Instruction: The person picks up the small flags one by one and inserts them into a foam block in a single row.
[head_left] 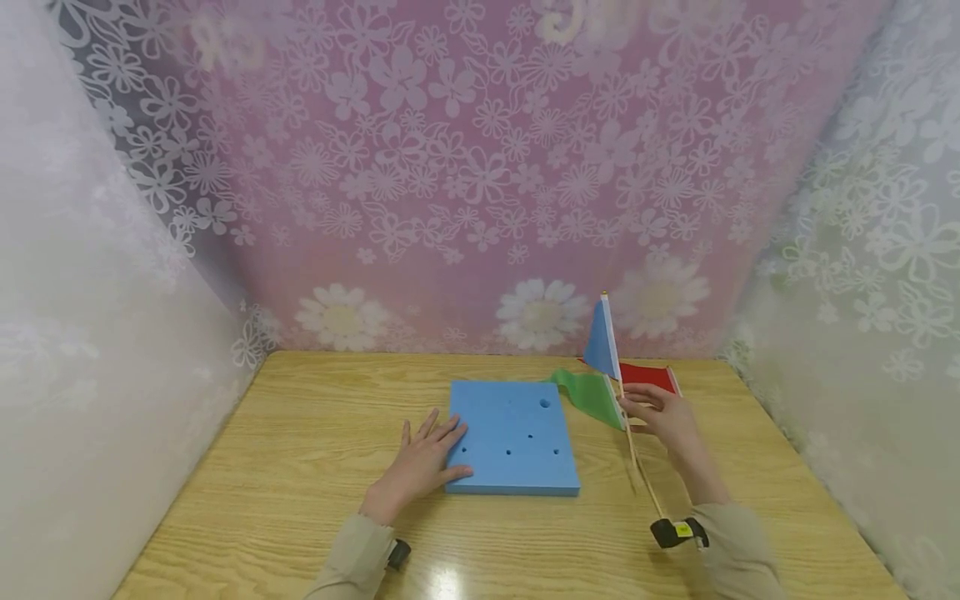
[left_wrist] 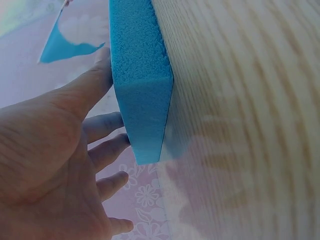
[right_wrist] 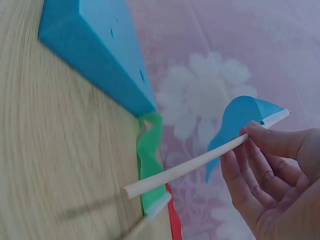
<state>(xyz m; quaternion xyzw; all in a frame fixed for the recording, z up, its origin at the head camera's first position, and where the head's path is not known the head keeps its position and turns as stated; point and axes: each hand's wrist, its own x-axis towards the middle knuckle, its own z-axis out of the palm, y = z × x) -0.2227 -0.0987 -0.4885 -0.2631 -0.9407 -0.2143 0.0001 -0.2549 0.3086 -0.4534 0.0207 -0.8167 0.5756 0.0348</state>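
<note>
Flag-planting at a wooden table [head_left: 300, 500]: right hand [head_left: 663, 417] pinches blue flag [head_left: 602, 340] by its thin, light, snappable stick, held upright beside the blue foam block [head_left: 513, 437]; left hand [head_left: 420, 467] lies flat, fingers straight, on the soft block's edge. Best grip: low on stick.

The foam block [head_left: 513, 437] looks matt, porous and finely rough. The worktop [head_left: 300, 467] is glossy wood-grain laminate. The blue flag [head_left: 602, 342] looks like thin smooth paper on a pale wooden stick [right_wrist: 185, 169].
</note>
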